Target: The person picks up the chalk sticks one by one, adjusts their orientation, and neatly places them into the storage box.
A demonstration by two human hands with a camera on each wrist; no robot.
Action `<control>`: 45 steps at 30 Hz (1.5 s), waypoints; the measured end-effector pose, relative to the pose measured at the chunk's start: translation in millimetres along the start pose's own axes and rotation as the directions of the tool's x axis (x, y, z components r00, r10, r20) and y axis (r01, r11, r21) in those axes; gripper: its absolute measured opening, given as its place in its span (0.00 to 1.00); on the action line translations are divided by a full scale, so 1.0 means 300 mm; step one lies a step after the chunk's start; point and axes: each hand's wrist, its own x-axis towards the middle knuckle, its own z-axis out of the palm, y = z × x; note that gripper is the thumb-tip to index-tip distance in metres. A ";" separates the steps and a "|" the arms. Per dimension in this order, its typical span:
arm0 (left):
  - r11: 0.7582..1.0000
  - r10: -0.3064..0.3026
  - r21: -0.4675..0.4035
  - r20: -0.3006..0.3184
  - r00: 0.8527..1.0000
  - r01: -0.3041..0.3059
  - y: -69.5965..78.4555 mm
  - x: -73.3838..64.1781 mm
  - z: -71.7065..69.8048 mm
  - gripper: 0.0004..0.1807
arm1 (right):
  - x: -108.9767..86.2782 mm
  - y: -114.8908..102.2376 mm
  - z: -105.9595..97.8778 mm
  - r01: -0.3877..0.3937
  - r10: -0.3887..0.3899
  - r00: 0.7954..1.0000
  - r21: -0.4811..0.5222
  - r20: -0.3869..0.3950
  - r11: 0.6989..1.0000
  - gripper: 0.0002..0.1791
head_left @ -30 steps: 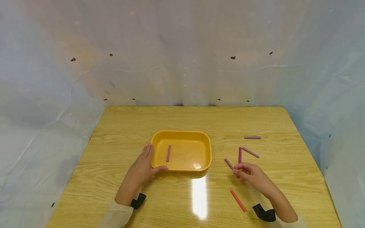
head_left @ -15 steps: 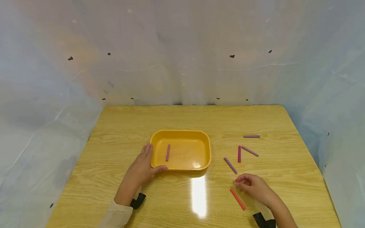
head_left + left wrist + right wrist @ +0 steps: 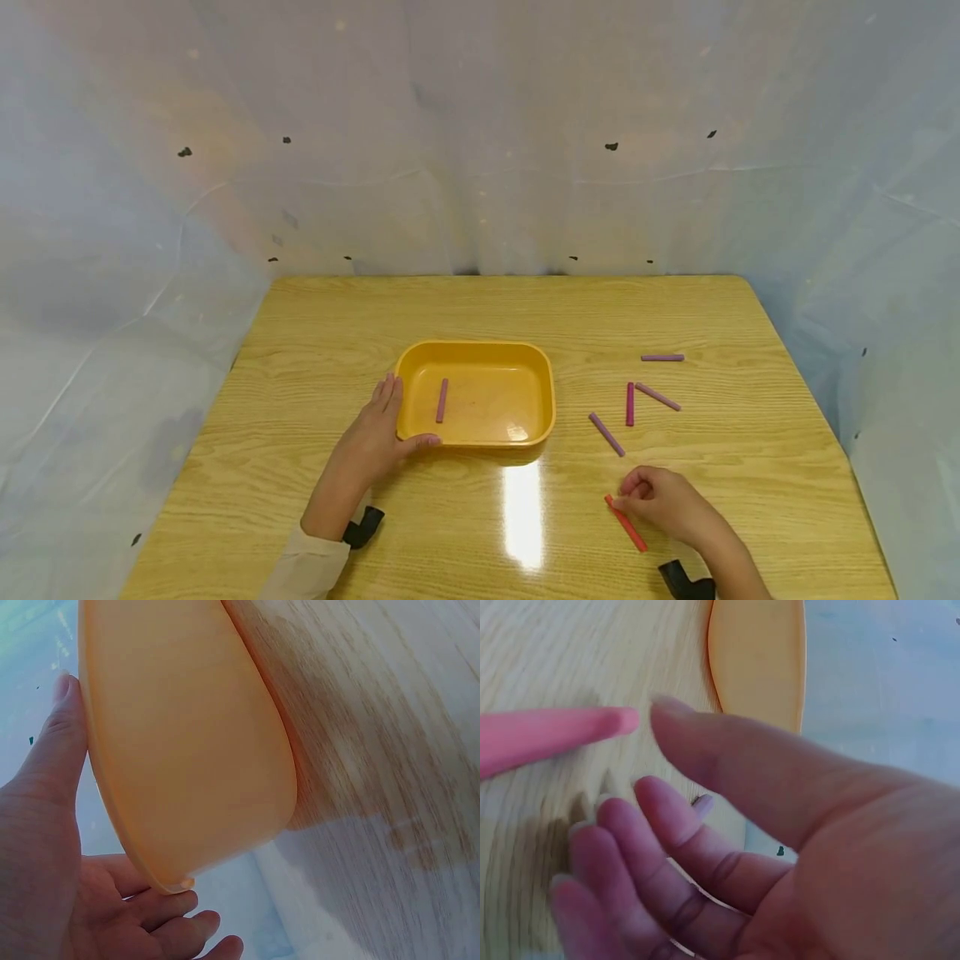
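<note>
In the head view a yellow tray (image 3: 487,433) stands on the table, with one mauve chalk-like stick (image 3: 442,401) inside. My left hand (image 3: 371,442) rests against its near left corner, thumb along the near rim and fingers by the left side. The left wrist view shows the thumb (image 3: 56,742) touching the tray's rim (image 3: 112,817). My right hand (image 3: 663,502) is low over the table, at the upper end of a red chalk-like stick (image 3: 632,530). In the right wrist view thumb and bent fingers (image 3: 660,817) are apart, near the stick's tip (image 3: 619,720), with nothing between them.
Right of the tray lie a purple stick (image 3: 606,434), a magenta stick (image 3: 630,404), a mauve stick (image 3: 658,397) and another purple stick (image 3: 663,357). The wooden table (image 3: 337,325) is enclosed by pale sheeting (image 3: 480,167) behind and at the sides.
My right hand has moved away from the purple and magenta sticks, towards the person, to the red stick. The left hand has stayed at the tray's corner.
</note>
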 end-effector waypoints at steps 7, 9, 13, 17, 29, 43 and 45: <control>1.000 0.006 0.012 -0.001 1.000 -0.006 0.000 0.000 -0.001 0.64 | -0.001 -0.014 0.022 -0.057 0.056 0.998 -0.053 -0.022 0.997 0.16; 1.000 0.007 0.014 -0.002 1.000 -0.007 0.000 0.000 -0.001 0.64 | -0.002 -0.015 0.027 -0.059 0.057 0.998 -0.084 -0.035 0.995 0.16; 1.000 0.012 0.015 -0.009 1.000 -0.012 -0.001 -0.001 0.001 0.63 | -0.002 -0.011 0.034 -0.056 0.050 0.998 -0.127 -0.049 0.990 0.15; 1.000 0.016 0.019 -0.016 1.000 -0.015 -0.003 0.000 0.003 0.63 | 0.001 -0.005 0.039 -0.037 0.031 0.998 -0.146 -0.045 0.989 0.12; 1.000 0.015 0.006 -0.012 1.000 -0.015 -0.003 0.001 0.003 0.63 | 0.002 -0.013 0.054 -0.084 0.071 0.994 -0.170 -0.079 0.982 0.09; 1.000 0.006 -0.004 -0.001 1.000 -0.006 -0.004 0.004 0.003 0.63 | 0.007 -0.010 0.043 -0.056 0.047 0.997 -0.147 -0.064 0.988 0.09; 1.000 0.004 -0.007 0.002 1.000 -0.004 -0.004 0.003 0.002 0.63 | 0.008 -0.009 0.039 -0.039 0.032 0.998 -0.141 -0.048 0.989 0.08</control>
